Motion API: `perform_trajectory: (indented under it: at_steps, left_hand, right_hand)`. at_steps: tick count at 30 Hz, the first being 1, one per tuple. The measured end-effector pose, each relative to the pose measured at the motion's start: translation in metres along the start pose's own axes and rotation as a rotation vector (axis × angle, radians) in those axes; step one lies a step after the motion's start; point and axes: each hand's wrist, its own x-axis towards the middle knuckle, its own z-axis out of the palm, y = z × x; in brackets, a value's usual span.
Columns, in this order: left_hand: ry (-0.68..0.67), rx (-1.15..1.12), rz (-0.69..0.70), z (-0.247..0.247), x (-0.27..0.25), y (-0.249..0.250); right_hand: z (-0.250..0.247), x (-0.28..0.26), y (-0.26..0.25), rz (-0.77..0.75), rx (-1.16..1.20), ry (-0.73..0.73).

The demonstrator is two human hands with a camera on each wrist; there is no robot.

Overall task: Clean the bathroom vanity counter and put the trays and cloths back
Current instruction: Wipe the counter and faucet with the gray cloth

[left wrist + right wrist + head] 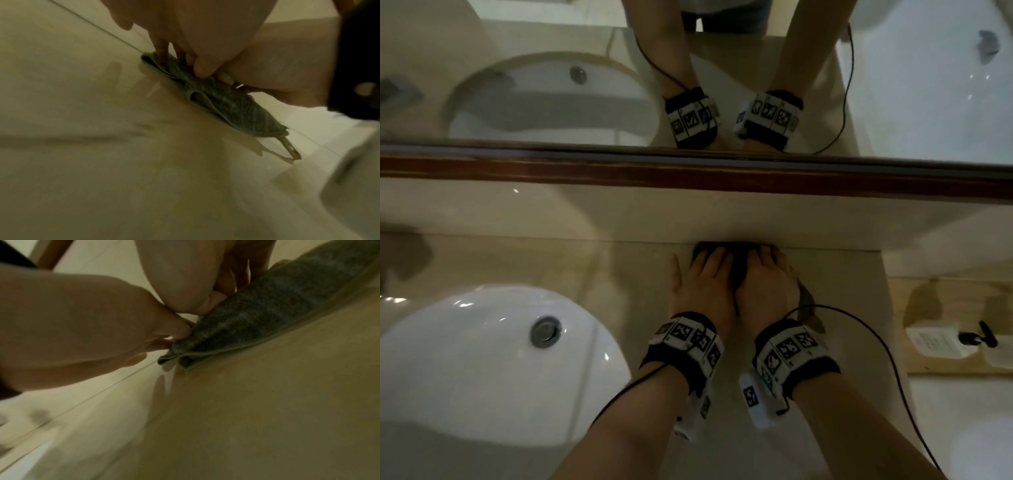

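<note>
A folded dark grey cloth lies on the beige vanity counter, pushed up against the backsplash. My left hand and right hand lie side by side on top of it, fingers stretched forward and pressing it down. In the left wrist view my left fingertips and thumb bear on the cloth, whose hanging loop trails on the counter. In the right wrist view my right thumb presses the cloth and my left hand touches its end. A wooden tray sits at the right.
A white sink basin with a metal drain is set into the counter on the left. A mirror with a dark wooden frame runs above the backsplash. A white pump bottle lies on the tray. Black cables trail from both wristbands.
</note>
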Motion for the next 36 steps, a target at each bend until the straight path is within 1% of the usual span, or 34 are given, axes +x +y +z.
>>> perform_trajectory:
  at_steps: [7, 10, 13, 16, 19, 23, 26, 28, 30, 32, 36]
  left_hand:
    - [0.031, 0.033, -0.097, -0.024, -0.02, -0.092]
    - [0.052, 0.06, -0.144, -0.039, -0.03, -0.13]
    - [0.046, 0.06, -0.158, -0.045, -0.035, -0.143]
    - [0.076, 0.001, -0.18, -0.041, -0.033, -0.132]
    - [0.077, 0.005, -0.148, -0.035, -0.029, -0.114]
    - [0.009, 0.011, -0.04, -0.025, -0.019, -0.07]
    - [-0.072, 0.04, 0.031, -0.011, -0.008, -0.022]
    - [-0.102, 0.052, 0.051, -0.003, -0.001, 0.004]
    - [-0.101, 0.052, 0.063, 0.004, 0.004, 0.026]
    - [-0.088, 0.063, 0.061, 0.013, 0.004, 0.037]
    - [-0.048, 0.123, 0.066, 0.026, -0.002, 0.036]
  right_hand:
    - [0.016, -0.01, -0.093, -0.138, 0.012, -0.005]
    - [0.028, -0.01, -0.133, -0.216, -0.039, -0.097]
    - [0.03, -0.014, -0.146, -0.212, -0.062, -0.108]
    - [0.02, -0.018, -0.13, -0.22, 0.005, -0.111]
    - [0.01, -0.019, -0.105, -0.163, 0.06, -0.088]
    - [-0.003, -0.016, -0.056, -0.05, 0.075, -0.095]
    - [-0.017, -0.014, -0.008, 0.046, 0.074, -0.076]
    - [-0.02, -0.009, 0.018, 0.074, 0.112, -0.04]
    - [-0.019, -0.005, 0.043, 0.077, 0.121, -0.039]
    - [-0.015, -0.006, 0.058, 0.062, 0.115, -0.058]
    - [-0.001, -0.022, 0.061, -0.019, 0.108, -0.085]
